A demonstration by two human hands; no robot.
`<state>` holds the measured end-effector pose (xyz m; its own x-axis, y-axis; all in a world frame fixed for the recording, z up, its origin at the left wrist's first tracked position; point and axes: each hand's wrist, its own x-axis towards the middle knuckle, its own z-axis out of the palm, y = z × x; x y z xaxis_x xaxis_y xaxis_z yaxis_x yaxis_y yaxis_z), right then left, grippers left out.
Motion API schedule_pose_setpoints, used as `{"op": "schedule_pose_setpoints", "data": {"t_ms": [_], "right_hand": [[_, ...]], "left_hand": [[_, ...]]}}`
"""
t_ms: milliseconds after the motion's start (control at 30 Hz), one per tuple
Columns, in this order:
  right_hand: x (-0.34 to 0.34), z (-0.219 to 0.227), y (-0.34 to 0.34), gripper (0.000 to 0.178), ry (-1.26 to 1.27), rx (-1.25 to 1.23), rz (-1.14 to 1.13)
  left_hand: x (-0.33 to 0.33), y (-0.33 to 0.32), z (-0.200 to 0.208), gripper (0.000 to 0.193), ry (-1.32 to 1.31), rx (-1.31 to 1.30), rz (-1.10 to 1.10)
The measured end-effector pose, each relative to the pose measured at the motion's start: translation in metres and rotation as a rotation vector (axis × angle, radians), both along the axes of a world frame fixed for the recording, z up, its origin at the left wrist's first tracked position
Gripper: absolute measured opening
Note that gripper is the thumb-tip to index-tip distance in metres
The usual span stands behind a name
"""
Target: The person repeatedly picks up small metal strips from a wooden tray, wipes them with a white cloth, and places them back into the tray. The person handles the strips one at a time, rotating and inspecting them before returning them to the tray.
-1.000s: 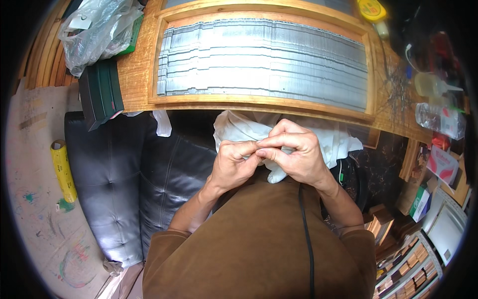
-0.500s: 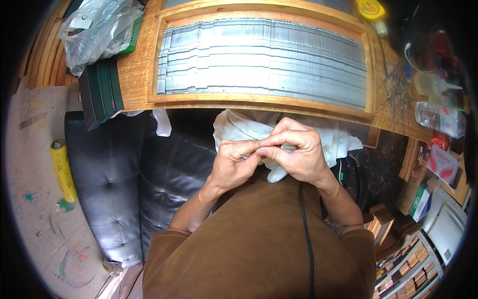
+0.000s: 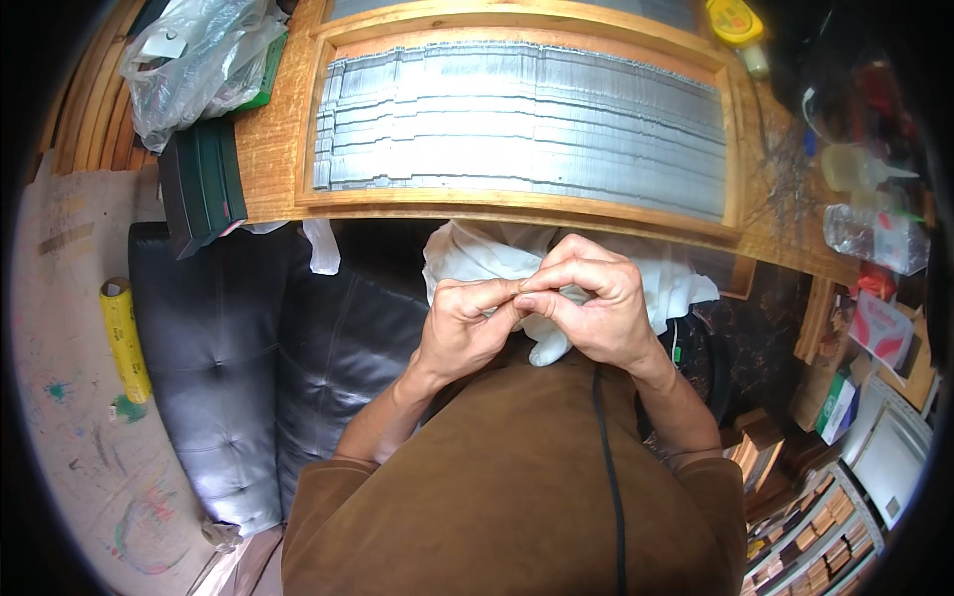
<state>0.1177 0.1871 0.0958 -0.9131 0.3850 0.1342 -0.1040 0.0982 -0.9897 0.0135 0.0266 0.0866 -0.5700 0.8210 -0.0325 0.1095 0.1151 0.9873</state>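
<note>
My left hand and my right hand meet fingertip to fingertip in front of my body, just below the near edge of the table. Both are closed in a pinch. Whatever lies between the fingertips is too small or too hidden to name. Under and behind the hands, a white cloth is spread over my lap. Beyond them on the table lies a wooden-framed tray, in which rows of thin grey metal strips are packed close together.
A dark green box and a plastic bag sit at the table's left. At its right are scattered thin pins, a yellow tape measure and a clear plastic container. A black padded seat stands to the left, near a yellow roll.
Hands and fingers hold nearly the same pinch as before. Only a very slight shift of the whole view shows.
</note>
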Motion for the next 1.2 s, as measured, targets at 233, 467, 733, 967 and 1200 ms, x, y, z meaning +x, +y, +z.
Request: {"op": "schedule_pose_setpoints", "data": {"t_ms": [233,467,733,967,1200], "right_hand": [[0.005,0.004,0.001,0.010,-0.034,0.076,-0.001],[0.009,0.006,0.002,0.010,-0.027,0.130,-0.073],[0.073,0.093,0.093,0.004,0.048,0.158,-0.480],[0.112,0.132,0.206,0.022,-0.381,0.304,-0.742],[0.056,0.145,0.073,0.006,-0.225,0.522,-0.347]], "left_hand": [[-0.001,0.002,0.002,0.012,-0.032,-0.029,-0.060],[0.002,0.009,0.005,0.016,-0.090,-0.001,-0.050],[-0.001,0.000,-0.009,0.019,-0.223,0.137,0.102],[-0.001,0.014,-0.001,0.018,-0.169,0.144,-0.029],[0.000,0.022,0.039,0.022,0.009,0.122,-0.102]]}}
